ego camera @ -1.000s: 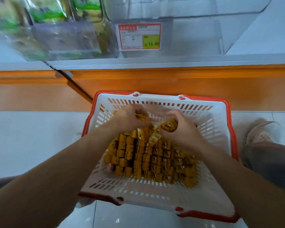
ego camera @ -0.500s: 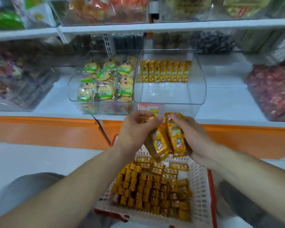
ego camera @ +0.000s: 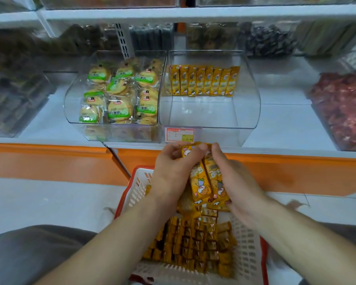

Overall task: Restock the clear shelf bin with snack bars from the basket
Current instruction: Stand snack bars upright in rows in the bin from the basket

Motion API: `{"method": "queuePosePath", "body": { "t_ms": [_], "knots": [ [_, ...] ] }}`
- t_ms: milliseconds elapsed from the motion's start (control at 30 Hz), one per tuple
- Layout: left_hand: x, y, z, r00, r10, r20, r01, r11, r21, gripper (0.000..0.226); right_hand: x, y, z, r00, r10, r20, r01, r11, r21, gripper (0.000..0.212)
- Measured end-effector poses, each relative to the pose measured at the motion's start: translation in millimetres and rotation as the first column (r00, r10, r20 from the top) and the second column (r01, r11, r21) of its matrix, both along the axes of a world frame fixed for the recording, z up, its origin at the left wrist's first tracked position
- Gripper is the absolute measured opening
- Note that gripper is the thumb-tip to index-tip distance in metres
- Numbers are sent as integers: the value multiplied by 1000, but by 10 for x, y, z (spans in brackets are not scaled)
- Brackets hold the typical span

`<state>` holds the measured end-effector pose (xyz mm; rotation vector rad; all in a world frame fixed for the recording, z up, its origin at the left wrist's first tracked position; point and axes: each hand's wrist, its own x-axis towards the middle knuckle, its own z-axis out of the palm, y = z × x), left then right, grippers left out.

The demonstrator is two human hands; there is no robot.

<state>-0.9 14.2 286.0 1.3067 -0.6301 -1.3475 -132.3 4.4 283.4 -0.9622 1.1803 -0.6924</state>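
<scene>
A bundle of yellow snack bars is held upright between both hands above the basket. My left hand grips the bundle's top and left side. My right hand grips its right side. Below them the white basket with a red rim holds several rows of the same yellow bars. On the shelf ahead stands the clear bin, with one row of yellow bars standing against its back wall and its front part bare.
A second clear bin full of green-labelled round biscuits adjoins the left side. A red price tag hangs on the bin's front. Orange shelf edging runs below. Red packs fill a bin at right.
Both hands lifted a bundle of bars out of the basket and raised it toward the shelf edge. The view tilted up from the basket to the shelf bins.
</scene>
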Motion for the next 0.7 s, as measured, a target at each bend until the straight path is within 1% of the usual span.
{"method": "queuePosePath", "body": {
  "t_ms": [33,100,200,267,300,400,467,533,600,633,700],
  "knots": [
    [0,-22,-8,1000,-3,21,2,1000,2,43,-7,-19,9,1000,5,9,-5,1000,-7,53],
    [9,-43,-34,997,-32,67,31,999,19,54,-7,-44,-8,1000,0,-12,-1,997,-73,49],
    [65,-53,-60,987,-92,133,89,996,32,58,17,-34,-53,998,-52,-37,46,988,-148,42],
    [102,-60,-34,982,-122,143,119,993,26,55,19,-33,-51,997,-73,-9,71,989,-129,39],
    [120,-64,-14,982,-130,138,128,992,22,50,12,-39,-51,997,-76,19,78,992,-96,40],
    [179,-72,60,985,-133,109,134,991,1,34,-13,-58,-1,990,-100,95,100,995,11,49],
    [213,-75,116,986,-129,108,130,991,-9,27,-25,-58,29,988,-92,125,89,996,28,51],
    [231,-78,174,983,-118,138,122,992,-22,23,-25,-39,63,988,-78,133,77,997,15,46],
    [250,-68,248,975,-113,189,123,991,-44,23,-18,-1,108,992,-76,98,76,997,5,40],
    [268,-70,294,969,-112,218,127,990,-54,24,-26,6,139,992,-93,88,93,996,2,41],
    [318,-91,390,956,-111,270,134,989,-69,26,-52,-19,211,982,-138,128,137,990,15,50]
  ]
}}
